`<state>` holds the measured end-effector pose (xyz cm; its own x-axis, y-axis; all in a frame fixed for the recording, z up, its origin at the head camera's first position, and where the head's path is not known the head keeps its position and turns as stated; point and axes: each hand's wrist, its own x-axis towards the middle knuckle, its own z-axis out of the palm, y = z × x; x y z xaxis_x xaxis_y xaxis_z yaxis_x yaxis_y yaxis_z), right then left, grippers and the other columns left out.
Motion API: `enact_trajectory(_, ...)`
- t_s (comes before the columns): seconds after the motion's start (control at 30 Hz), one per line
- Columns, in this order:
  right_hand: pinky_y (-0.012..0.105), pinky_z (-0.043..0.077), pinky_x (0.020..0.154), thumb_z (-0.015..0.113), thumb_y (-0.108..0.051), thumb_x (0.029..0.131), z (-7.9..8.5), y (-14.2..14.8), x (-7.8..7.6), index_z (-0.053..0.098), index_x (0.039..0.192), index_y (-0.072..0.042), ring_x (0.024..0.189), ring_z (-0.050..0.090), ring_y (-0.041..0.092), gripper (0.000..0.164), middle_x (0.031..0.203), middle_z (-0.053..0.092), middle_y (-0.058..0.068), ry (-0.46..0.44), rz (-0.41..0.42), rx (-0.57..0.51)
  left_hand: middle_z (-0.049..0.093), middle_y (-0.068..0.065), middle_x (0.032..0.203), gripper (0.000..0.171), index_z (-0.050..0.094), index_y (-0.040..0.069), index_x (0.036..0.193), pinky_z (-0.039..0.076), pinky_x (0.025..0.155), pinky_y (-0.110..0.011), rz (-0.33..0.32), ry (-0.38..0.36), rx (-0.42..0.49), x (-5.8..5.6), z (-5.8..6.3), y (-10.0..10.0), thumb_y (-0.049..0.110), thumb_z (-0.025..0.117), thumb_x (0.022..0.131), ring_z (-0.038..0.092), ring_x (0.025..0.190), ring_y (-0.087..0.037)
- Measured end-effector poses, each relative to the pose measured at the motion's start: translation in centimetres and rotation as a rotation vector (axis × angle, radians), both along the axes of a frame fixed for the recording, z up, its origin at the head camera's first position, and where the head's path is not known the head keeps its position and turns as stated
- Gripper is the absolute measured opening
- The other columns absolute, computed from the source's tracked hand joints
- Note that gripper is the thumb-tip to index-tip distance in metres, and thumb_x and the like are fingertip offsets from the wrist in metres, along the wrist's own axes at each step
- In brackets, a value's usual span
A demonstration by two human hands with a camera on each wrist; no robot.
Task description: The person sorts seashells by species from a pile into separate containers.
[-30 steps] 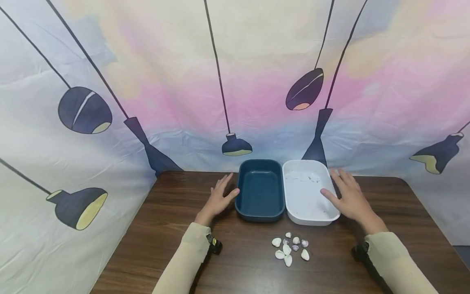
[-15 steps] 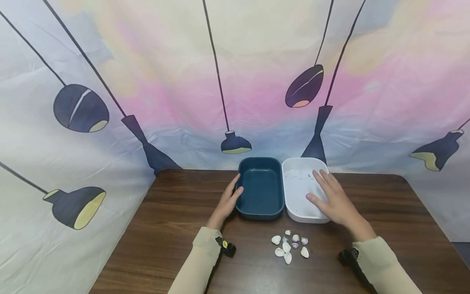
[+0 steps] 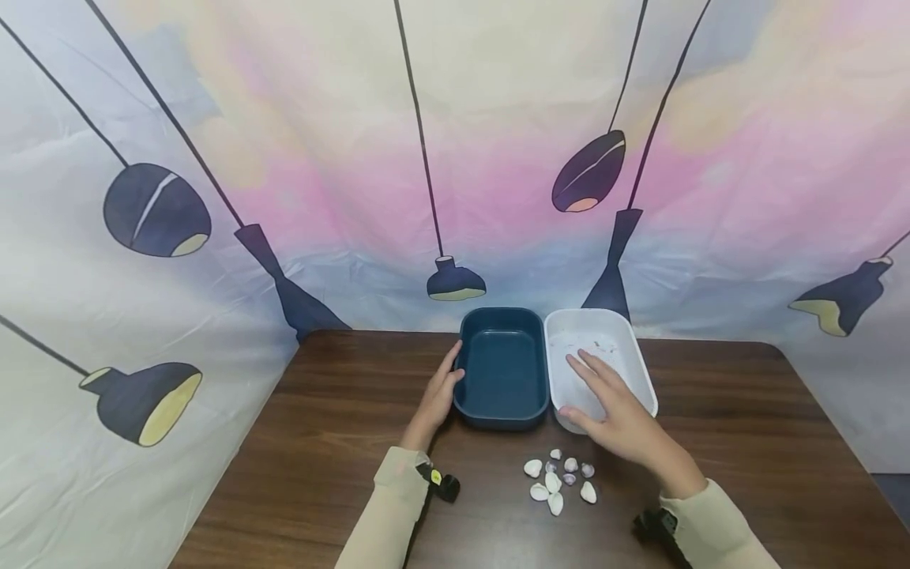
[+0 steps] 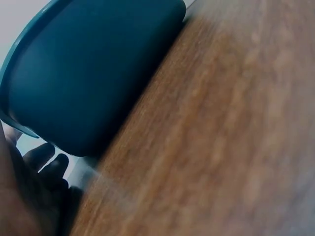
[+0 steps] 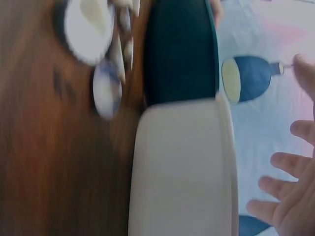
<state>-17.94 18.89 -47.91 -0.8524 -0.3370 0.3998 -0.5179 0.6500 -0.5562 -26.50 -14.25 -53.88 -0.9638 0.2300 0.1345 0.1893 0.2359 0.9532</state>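
A dark teal tray (image 3: 503, 379) stands at the back of the table, with a white tray (image 3: 640, 356) close against its right side. My left hand (image 3: 434, 399) rests at the teal tray's left wall, fingers fairly straight along it. Over the front of the white tray hovers my right hand (image 3: 618, 419), fingers spread and holding nothing; it hides part of that tray. In front of the trays lies a loose group of small white and purplish seashells (image 3: 553, 482). The right wrist view shows the white tray (image 5: 182, 167) below the spread fingers (image 5: 290, 164).
Both trays stand on a dark brown wooden table (image 3: 320, 474). A fabric backdrop (image 3: 341, 158) printed with hanging lamps rises right behind the table's far edge. Small dark specks mark the white tray's floor.
My right hand has moved left from the white tray's right side to over its front. My left hand has come in against the teal tray. The shells have stayed put.
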Motion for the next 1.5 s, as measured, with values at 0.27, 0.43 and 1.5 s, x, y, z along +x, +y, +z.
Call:
enact_trajectory(0.27,0.055,0.051,0.103,0.088,-0.019,0.086,0.1,-2.7,1.6,0.061,0.146,-0.005,0.136,0.056,0.037,0.067,0.149,0.056,0.017,0.121,0.104,-0.026,0.021,-0.016,0.174,0.058,0.029,0.009,0.167,0.018,0.126,-0.060,0.012,0.029,-0.018,-0.4,-0.6,-0.2,0.012,0.038,0.110,0.017,0.160,-0.034)
enact_trajectory(0.43,0.045,0.056,0.099,0.088,-0.015,0.086,-0.5,-4.1,2.2,0.067,0.138,-0.009,0.127,0.064,0.029,0.057,0.140,0.063,0.008,0.180,0.182,-0.023,0.021,-0.011,0.175,0.057,0.026,0.011,0.169,0.018,0.126,-0.059,-0.003,0.007,-0.015,-0.3,-0.5,-0.3,0.011,0.034,0.113,0.016,0.161,-0.033)
enact_trajectory(1.5,0.023,0.052,0.072,0.076,0.000,0.088,-1.9,-6.5,1.7,0.081,0.105,-0.012,0.082,0.057,0.000,0.022,0.092,0.068,-0.007,-0.147,0.471,0.357,0.025,-0.004,0.174,0.060,0.029,0.022,0.169,0.019,0.126,-0.060,0.044,-0.027,-0.063,0.0,-0.4,-0.2,0.021,0.037,0.110,0.021,0.160,-0.030)
